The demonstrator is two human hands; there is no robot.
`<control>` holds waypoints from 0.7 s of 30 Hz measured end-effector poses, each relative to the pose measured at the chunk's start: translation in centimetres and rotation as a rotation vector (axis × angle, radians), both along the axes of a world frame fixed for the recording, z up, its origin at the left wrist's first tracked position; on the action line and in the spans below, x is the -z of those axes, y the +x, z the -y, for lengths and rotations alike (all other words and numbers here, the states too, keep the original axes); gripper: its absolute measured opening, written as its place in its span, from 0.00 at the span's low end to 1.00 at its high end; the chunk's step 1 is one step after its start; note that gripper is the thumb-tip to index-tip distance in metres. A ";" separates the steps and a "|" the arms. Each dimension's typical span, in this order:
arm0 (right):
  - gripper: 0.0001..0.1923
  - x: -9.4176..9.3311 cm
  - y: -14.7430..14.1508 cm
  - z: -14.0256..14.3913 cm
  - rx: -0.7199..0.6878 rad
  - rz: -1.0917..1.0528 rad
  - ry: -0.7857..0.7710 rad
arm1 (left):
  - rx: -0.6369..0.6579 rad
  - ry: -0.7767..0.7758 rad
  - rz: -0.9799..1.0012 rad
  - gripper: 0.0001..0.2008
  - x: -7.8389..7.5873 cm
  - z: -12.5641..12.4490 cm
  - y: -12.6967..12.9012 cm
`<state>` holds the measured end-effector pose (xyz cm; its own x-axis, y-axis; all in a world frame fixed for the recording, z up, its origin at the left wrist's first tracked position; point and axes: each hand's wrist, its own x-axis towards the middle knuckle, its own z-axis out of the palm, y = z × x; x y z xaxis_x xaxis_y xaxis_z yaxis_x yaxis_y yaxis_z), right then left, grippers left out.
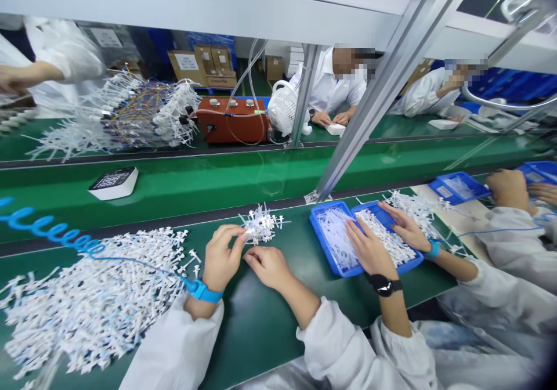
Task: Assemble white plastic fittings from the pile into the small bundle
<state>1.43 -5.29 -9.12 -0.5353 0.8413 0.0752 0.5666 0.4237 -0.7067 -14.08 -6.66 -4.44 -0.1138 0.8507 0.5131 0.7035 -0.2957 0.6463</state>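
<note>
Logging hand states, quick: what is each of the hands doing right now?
Left hand: closed on the white plastic cluster.
Right hand: loosely curled on the mat, holding nothing that shows.

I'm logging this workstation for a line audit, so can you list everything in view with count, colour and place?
small plastic parts cluster: one bunch, white, at the left hand's fingertips
loose parts pile: one heap, white, near left on the green bench
trays: two side by side, blue, holding white parts, under a co-worker's hands
further trays: at least two, blue, far right
boxed device: one, white with dark top, on the conveyor belt
red box: one, with tubes, far bench
fan: one, white, beside the red box
wrist strap: one, blue, coiled cord attached, left wrist
left hand: pinching the cluster
right hand: beside the cluster, fingers curled
</note>
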 end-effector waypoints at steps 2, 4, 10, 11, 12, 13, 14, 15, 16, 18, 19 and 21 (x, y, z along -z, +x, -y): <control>0.10 -0.1 -0.1 0.1 -0.002 0.026 0.005 | 0.033 -0.046 -0.081 0.08 -1.0 -1.1 0.9; 0.10 -0.2 -0.1 0.1 -0.003 0.033 0.001 | -0.011 -0.078 -0.179 0.11 -1.9 -1.4 1.0; 0.09 -0.4 -0.1 0.3 -0.024 0.051 -0.020 | -0.218 -0.036 -0.245 0.13 -2.7 1.4 -4.6; 0.09 -0.4 -0.1 0.3 -0.020 0.060 -0.023 | -0.179 -0.151 -0.318 0.13 -2.2 1.9 -6.0; 0.09 -0.4 -0.1 0.3 -0.018 0.068 -0.025 | -0.148 -0.280 -0.405 0.14 -1.5 2.3 -7.3; 0.09 -0.4 -0.1 0.3 -0.019 0.075 -0.025 | -0.139 -0.397 -0.490 0.15 -0.7 2.8 -8.5; 0.09 -0.4 -0.2 0.3 -0.023 0.083 -0.023 | -0.145 -0.492 -0.562 0.17 0.0 3.1 -9.5; 0.09 -0.5 -0.2 0.3 -0.028 0.093 -0.020 | -0.151 -0.562 -0.617 0.18 0.7 3.5 -10.2; 0.09 -0.5 -0.2 0.4 -0.031 0.103 -0.015 | -0.159 -0.608 -0.652 0.18 1.2 3.7 -10.7; 0.08 -0.6 -0.2 0.4 -0.034 0.127 -0.003 | -0.152 -0.648 -0.680 0.18 1.8 4.1 -11.2; 0.09 -0.6 -0.2 0.5 -0.032 0.137 0.004 | -0.142 -0.654 -0.679 0.18 2.0 4.1 -11.3; 0.09 -0.7 -0.1 0.6 -0.029 0.150 0.017 | -0.120 -0.661 -0.664 0.16 2.3 4.1 -11.5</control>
<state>1.33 -5.86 -8.46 -0.5657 0.8246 0.0072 0.6524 0.4528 -0.6078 -25.55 -10.80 -6.74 -0.0773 0.9940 -0.0773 0.9899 0.0858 0.1131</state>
